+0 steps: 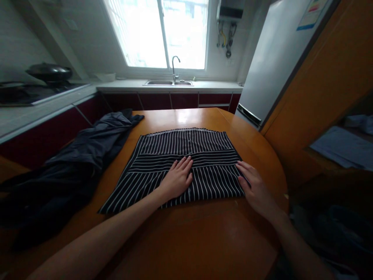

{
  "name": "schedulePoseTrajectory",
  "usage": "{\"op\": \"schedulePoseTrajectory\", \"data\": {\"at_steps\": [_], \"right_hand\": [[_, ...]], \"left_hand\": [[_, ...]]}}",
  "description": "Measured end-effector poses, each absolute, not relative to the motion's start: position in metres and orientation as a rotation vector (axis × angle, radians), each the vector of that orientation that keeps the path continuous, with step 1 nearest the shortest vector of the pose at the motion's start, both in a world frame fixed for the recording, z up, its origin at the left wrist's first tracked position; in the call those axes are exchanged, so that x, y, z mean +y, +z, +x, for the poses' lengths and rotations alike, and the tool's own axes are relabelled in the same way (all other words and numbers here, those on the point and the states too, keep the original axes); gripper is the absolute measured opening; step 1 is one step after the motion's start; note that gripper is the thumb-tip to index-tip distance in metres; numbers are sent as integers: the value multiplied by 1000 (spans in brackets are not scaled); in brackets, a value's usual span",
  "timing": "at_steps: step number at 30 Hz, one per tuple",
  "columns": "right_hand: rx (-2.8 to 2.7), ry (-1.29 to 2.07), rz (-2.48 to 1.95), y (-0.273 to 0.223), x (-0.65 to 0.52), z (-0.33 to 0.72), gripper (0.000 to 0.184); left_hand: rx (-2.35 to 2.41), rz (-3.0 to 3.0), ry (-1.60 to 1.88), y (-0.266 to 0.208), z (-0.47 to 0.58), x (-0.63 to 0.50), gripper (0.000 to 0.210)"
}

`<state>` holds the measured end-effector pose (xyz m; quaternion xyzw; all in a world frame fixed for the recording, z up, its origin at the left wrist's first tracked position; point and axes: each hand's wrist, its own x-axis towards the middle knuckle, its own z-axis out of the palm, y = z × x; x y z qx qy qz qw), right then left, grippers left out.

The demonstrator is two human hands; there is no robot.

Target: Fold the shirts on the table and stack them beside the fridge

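A black shirt with white stripes (210, 181) lies spread flat on the wooden table, its buttons running down the middle. Across its width runs a band where the stripes go sideways, perhaps the sleeves laid over the body; I cannot tell for sure. My left hand (177, 178) rests palm down on the middle of the shirt, fingers stretched out and pointing away from me. At the shirt's right edge is my right hand (253, 186), its fingers extended and touching the cloth there. Neither hand grips the fabric.
Dark garments (84, 155) lie heaped along the left of the wooden table (204, 237). Beyond it stand a counter with a sink (160, 82) and a stove with a lidded pan (49, 72). A fridge (271, 58) is at the right, near folded cloth (344, 146) on a shelf.
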<state>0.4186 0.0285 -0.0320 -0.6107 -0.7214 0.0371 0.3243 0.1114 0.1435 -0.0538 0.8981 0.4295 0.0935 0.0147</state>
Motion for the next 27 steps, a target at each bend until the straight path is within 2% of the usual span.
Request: {"op": "schedulePoseTrajectory", "data": {"at_steps": [5, 17, 27], "right_hand": [[-2312, 184, -1680, -60, 43, 402, 63], [-2323, -114, -1779, -94, 38, 438, 70], [-2297, -103, -1671, -108, 42, 447, 71]], "left_hand": [[1348, 2772, 256, -50, 112, 139, 59], [1258, 2736, 238, -47, 101, 130, 65], [1597, 2625, 81, -36, -58, 71, 64]]}}
